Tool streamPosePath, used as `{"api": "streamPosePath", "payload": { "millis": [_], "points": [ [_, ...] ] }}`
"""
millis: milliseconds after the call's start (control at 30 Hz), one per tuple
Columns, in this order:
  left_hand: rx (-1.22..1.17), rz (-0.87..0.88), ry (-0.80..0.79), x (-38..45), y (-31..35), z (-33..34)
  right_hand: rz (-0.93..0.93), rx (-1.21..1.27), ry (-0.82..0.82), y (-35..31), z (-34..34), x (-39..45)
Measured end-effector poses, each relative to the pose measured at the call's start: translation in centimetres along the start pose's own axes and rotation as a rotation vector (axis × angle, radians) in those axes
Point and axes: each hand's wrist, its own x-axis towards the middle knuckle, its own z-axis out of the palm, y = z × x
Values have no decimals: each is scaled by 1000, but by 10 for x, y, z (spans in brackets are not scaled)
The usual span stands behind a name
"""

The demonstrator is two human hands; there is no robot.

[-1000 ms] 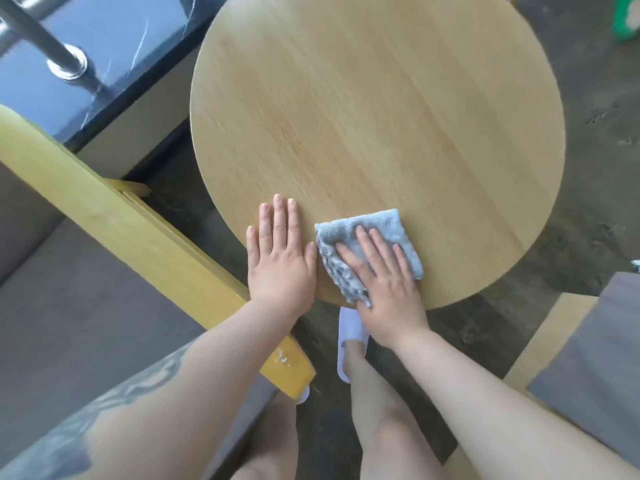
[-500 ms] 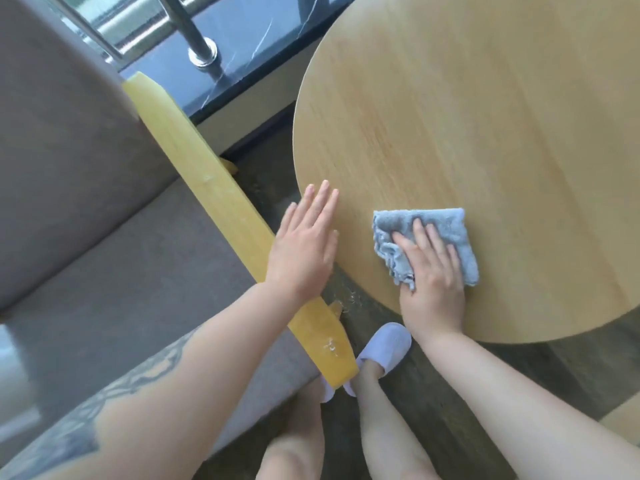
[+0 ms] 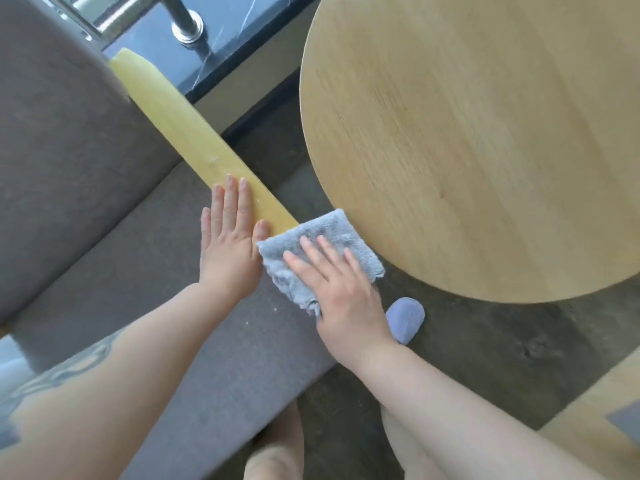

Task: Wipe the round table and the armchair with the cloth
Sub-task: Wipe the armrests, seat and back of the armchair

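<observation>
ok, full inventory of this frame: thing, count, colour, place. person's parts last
round table: 1, light wood, upper right
armchair: 1, grey cushions, left side
armrest: 1, yellow wood, runs diagonally between armchair seat and table
cloth: 1, blue-grey, folded, at the near end of the armrest beside the table edge
railing post: 1, shiny metal, top centre on a dark ledge
floor: dark, under and around the table
second seat: 1, wood with grey pad, bottom right corner, mostly cut off
slipper: 1 visible, pale lilac, on the floor below the table edge
left hand: flat, fingers on the armrest, holding nothing
right hand: flat, pressing on the cloth
legs: 2, bare, bottom centre
</observation>
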Motion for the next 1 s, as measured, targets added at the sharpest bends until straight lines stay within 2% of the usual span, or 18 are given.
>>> {"api": "streamPosePath", "payload": {
  "millis": [67, 133, 200, 300, 367, 433, 500, 533, 667, 833, 1000],
  "points": [
    [4, 8, -7, 1, -1, -1, 82, -51, 20, 11, 12, -28],
    [25, 28, -6, 1, 0, -3, 285, -16, 105, 13, 19, -51],
    [42, 44, -10, 1, -1, -3, 452, -71, 184, -13, 31, -47],
    [38, 65, 5, 1, -6, 1, 462, -178, 201, -55, 57, -23],
    [44, 75, 5, 1, -8, 4, 462, -257, 199, -58, 67, -29],
    [58, 84, 12, 0, -10, 6, 575, -304, 229, -56, 77, -50],
    [54, 90, 34, 0, -11, 7, 738, -241, 240, -68, 82, -49],
    [52, 94, 45, 0, -11, 8, 756, -184, 229, -76, 83, -36],
    [71, 84, 60, 2, -11, 9, 524, -194, 185, -77, 84, -19],
    [84, 82, 72, 0, -7, 9, 739, -168, 175, -61, 75, -73],
    [30, 57, 68, -7, 7, 5, 536, -156, 141, -53, 65, -65]
  ]
}}
